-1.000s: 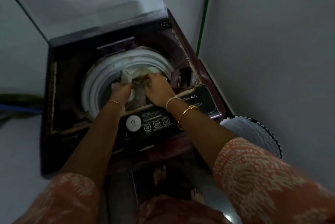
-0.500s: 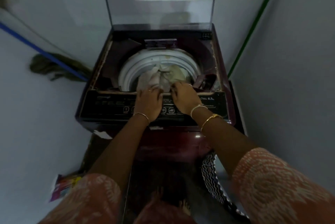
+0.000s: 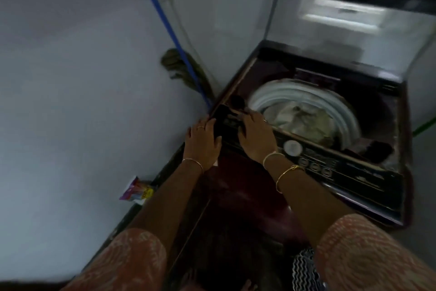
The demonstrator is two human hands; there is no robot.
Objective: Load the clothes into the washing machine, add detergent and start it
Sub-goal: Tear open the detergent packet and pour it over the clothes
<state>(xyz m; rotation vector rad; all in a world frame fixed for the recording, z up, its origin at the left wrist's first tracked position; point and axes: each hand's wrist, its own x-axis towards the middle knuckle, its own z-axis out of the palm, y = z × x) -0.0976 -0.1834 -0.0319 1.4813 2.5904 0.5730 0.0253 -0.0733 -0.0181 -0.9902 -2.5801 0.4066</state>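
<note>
Head view: where are the clothes (image 3: 304,118)?
— In the washing machine (image 3: 247,196) drum (image 3: 306,93). Left hand (image 3: 203,139) flat on the machine's front corner, right hand (image 3: 256,135) flat on its control panel (image 3: 342,170), gripping nothing.

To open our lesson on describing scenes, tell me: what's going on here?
A person stands at a top-loading washing machine with its lid raised. Clothes lie in the drum. The left hand rests at the left end of the control panel, and the right hand lies on the panel beside it. Neither hand holds anything. A colourful packet lies on the floor by the wall, and a mop leans in the corner.
</note>
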